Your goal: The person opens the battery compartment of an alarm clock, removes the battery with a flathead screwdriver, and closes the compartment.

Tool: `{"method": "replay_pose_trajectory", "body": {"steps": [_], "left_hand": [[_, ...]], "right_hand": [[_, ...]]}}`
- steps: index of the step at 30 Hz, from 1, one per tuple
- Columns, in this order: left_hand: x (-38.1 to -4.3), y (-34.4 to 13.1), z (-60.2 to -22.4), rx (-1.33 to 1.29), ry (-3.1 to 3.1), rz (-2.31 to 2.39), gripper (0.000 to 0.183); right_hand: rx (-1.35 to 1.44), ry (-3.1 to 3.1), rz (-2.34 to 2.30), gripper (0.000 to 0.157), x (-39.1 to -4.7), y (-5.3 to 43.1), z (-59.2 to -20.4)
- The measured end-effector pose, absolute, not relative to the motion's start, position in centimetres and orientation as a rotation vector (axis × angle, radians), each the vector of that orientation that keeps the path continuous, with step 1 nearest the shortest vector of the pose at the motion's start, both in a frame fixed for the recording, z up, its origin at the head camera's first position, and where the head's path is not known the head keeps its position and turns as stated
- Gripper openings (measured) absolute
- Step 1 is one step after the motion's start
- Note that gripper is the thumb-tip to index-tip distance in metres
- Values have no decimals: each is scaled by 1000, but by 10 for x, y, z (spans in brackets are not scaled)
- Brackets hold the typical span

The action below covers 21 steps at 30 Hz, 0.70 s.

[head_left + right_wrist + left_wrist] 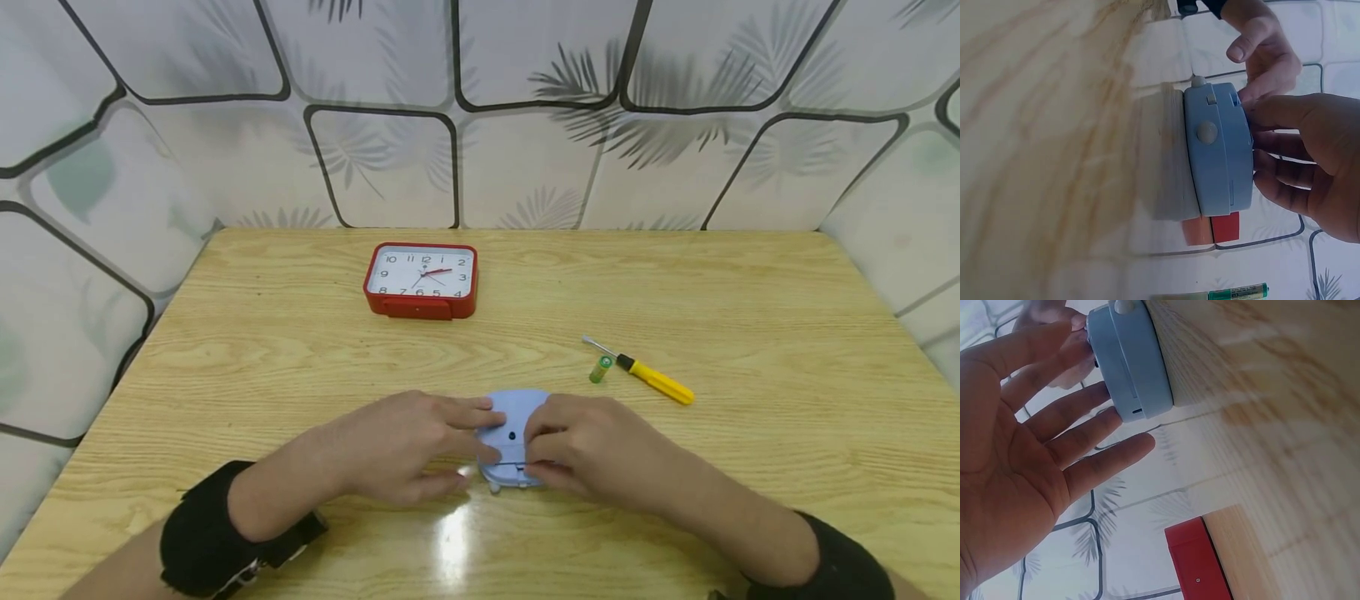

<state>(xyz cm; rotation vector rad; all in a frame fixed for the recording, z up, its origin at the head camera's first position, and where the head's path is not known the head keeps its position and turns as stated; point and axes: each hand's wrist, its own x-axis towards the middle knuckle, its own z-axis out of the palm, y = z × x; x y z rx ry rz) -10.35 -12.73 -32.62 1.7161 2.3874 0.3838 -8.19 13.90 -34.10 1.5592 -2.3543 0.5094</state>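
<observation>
A light blue clock-like case lies flat on the table, its back side up, with a small black knob on it. Straight fingers of my left hand rest on its left side; in the left wrist view that hand is spread, fingertips at the case. My right hand has bent fingers on the right part of the back. From the right wrist view, the fingertips of this hand touch the upper face of the case. Whether they pinch a small part is hidden.
A red alarm clock stands farther back, left of centre. Beyond my right hand, a small green battery stands upright beside a yellow-handled screwdriver. A patterned wall covering rises behind the wooden table.
</observation>
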Motion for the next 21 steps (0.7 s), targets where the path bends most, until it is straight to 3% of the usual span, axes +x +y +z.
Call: {"method": "replay_pose_trajectory", "body": {"steps": [21], "left_hand": [[-102, -128, -326, 1738, 2386, 349, 31]], "right_hand": [[1489, -2539, 516, 5, -83, 142, -344]]}}
